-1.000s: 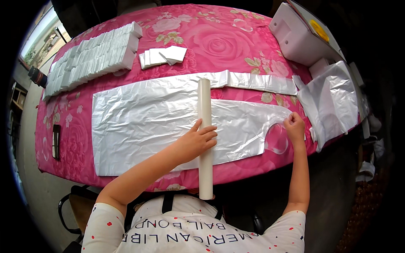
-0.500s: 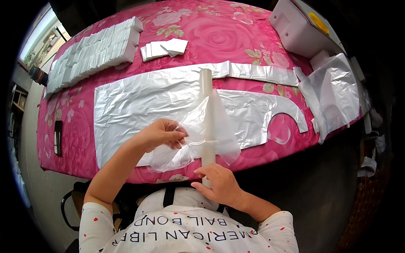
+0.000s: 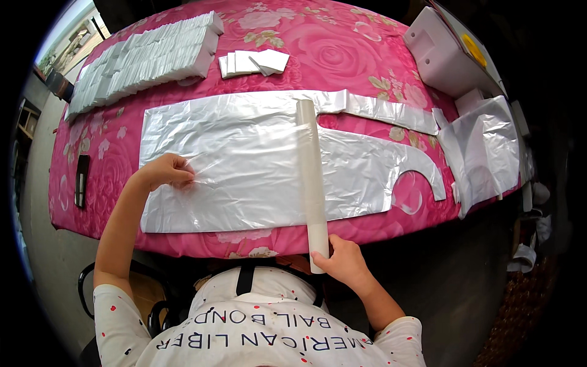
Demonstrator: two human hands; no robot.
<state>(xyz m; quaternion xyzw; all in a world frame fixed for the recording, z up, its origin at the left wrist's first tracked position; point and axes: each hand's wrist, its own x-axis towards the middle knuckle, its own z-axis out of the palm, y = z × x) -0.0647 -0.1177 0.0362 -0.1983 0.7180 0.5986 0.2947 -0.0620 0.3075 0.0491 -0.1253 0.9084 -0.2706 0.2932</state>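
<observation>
Left hand (image 3: 164,172) is pinching the thin, slippery plastic sheet (image 3: 244,171) near the desk's left edge; right hand (image 3: 343,260) is gripping the light, stiff roll (image 3: 310,177) at its near end.

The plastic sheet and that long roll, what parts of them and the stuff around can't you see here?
- Head view: the roll's near end is hidden under the right hand.
- Head view: the left hand's fingertips blur into the clear plastic sheet, so the pinch is unclear.
- Head view: the white machine is cut off by the dark rim.
- Head view: the small black object is too small to identify.
</observation>
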